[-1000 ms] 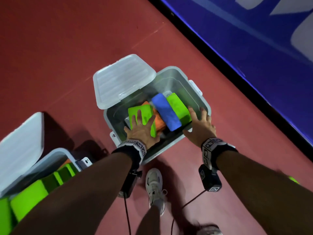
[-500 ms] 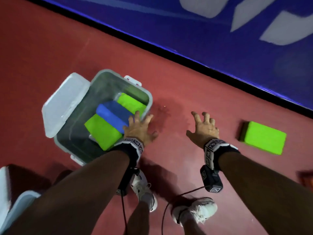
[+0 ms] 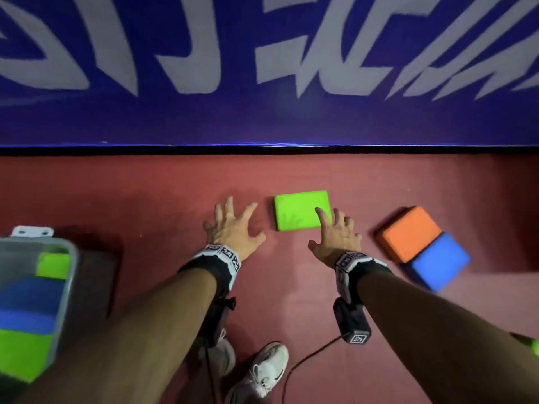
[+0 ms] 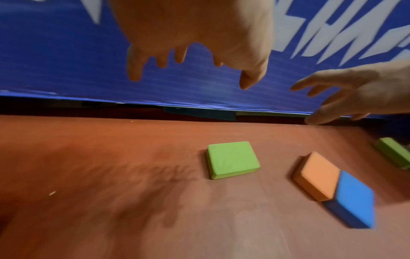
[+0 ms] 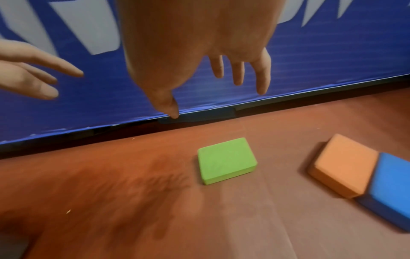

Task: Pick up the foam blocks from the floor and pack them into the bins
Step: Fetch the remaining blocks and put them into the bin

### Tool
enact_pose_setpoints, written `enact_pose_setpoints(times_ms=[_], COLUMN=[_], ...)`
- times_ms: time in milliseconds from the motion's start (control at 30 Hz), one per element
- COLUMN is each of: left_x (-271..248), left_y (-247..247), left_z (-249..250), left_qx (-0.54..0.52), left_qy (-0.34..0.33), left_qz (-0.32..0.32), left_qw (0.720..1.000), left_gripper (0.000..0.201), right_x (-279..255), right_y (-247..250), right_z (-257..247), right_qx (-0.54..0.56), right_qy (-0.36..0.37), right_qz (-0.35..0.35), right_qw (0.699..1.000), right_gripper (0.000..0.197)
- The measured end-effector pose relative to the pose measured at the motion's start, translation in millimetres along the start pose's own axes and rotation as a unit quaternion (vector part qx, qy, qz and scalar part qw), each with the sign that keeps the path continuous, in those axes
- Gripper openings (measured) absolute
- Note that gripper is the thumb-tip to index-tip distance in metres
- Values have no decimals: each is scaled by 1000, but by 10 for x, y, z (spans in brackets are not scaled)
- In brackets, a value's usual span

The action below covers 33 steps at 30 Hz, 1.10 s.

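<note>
Reaching now from bin (image 3: 68, 275) toward green block (image 3: 300, 209), seemingly untouched.

Both hands hung spread above the floor (image 3: 163, 199), the left hand (image 3: 233, 228) beside the right hand (image 3: 335, 239). One block (image 3: 302, 209) lay ahead between them; two touching blocks (image 3: 423, 246) lay right of the right hand; the bin (image 3: 68, 275) sat left of the left hand
</note>
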<state>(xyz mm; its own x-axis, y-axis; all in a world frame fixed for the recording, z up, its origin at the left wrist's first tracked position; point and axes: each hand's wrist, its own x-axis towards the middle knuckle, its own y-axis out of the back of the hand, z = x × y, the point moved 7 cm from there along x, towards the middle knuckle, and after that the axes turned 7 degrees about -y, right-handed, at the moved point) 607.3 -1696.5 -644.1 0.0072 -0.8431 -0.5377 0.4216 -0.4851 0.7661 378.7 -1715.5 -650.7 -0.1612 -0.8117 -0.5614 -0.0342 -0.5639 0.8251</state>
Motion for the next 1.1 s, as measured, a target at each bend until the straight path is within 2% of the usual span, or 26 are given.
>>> enact_pose_setpoints(times_ms=[267,433,633,833,967,1100], left_x=[955,1318,1454,1503,1572,1766], left_y=[-160,-185,-462,-968,-1322,-1754], left_z=[1405,2078,2650,2991,3078,2967], left_qx=[79,124,155,141,139,143], left_qy=[-122,-160,-155,-100,-77,-74], left_qz=[-64,-91,-92,-55,-45,-51], left_qw=[987,975,971,983,986,986], left_gripper=[75,76,76,77,77,78], right_x=[686,990,1275,1516,1676,1933], right_y=[407,574,511,181,-52,-336], right_z=[1181,1817,2426,2822,3008,3067], right_qx=[94,137,171,150,147,157], right_qy=[-130,-182,-182,-118,-101,-100], right_qz=[25,34,31,0,-3,7], right_qw=[987,973,968,982,984,982], right_gripper=[86,86,86,87,88,88])
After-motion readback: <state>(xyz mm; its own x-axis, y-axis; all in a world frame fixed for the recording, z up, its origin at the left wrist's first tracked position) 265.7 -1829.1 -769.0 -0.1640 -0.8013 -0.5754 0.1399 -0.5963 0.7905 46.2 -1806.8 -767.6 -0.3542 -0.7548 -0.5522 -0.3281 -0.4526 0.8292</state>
